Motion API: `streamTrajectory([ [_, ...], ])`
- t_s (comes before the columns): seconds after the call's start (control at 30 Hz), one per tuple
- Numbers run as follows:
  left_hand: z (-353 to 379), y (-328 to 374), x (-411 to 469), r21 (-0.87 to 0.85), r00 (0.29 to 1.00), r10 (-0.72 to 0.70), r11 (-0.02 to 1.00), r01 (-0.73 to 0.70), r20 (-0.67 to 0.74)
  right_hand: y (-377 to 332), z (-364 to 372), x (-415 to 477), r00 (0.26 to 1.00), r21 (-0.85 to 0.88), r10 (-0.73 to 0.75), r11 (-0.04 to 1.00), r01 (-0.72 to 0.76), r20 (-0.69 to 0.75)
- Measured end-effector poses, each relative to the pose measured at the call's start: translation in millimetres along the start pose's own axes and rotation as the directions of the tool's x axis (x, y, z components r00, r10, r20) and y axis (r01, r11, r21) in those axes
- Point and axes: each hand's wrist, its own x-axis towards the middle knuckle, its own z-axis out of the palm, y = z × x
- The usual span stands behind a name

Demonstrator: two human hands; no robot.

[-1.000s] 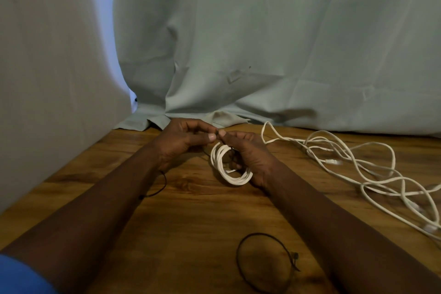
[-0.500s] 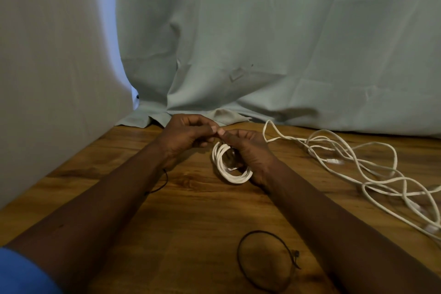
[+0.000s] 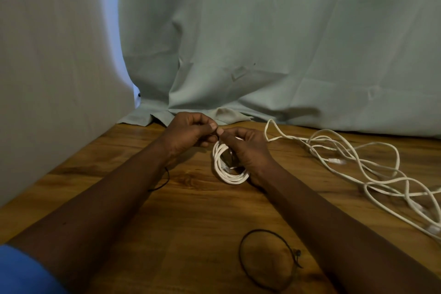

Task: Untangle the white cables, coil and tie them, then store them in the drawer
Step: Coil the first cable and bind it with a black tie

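The white coil (image 3: 230, 179) lies mid-table (image 3: 191, 210) under the right hand (image 3: 248, 150), which hides its far side. That hand and the left hand (image 3: 186, 133) each pinch a thin strand (image 3: 213, 135) too fine to identify. Loose cables (image 3: 358, 162) run off the right edge; a black loop (image 3: 262, 230) lies nearer, with bare wood around it

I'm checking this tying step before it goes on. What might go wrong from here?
1. The right hand grips the coil on one side only. While the left hand pinches what looks like a thin dark tie, the free loops may spring apart.
2. The loose cables lie tangled near the right hand, so a strand may get caught.
3. The spare black tie lies between the forearms, where an arm might sweep it away.
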Motion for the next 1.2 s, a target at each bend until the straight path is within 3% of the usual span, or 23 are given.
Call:
streamTrajectory([
  [0.3,2,9,-3,0.067,0.999,-0.014,0.998,0.012,0.032,-7,0,-2,0.993,0.079,0.084,0.993,-0.091,0.081],
  [0.4,2,17,1,-0.105,0.990,-0.015,0.994,0.001,-0.138,-6,-2,1,0.991,0.051,0.119,0.991,-0.122,0.062],
  [0.53,-20,25,6,-0.354,0.916,-0.103,0.934,-0.045,-0.388,-6,-2,1,0.988,0.004,0.121,0.993,-0.121,0.094],
  [0.73,-44,15,13,-0.480,0.789,-0.224,0.871,-0.102,-0.573,-9,-2,-3,0.988,-0.029,0.095,0.995,-0.092,0.124],
  [0.93,-40,15,18,-0.529,0.795,-0.255,0.843,-0.097,-0.551,-12,-6,-7,0.977,-0.056,0.084,0.996,-0.075,0.196],
  [1.2,-48,9,23,-0.562,0.748,-0.306,0.820,-0.108,-0.589,-14,-2,-13,0.968,-0.073,0.063,0.996,-0.046,0.242],
])
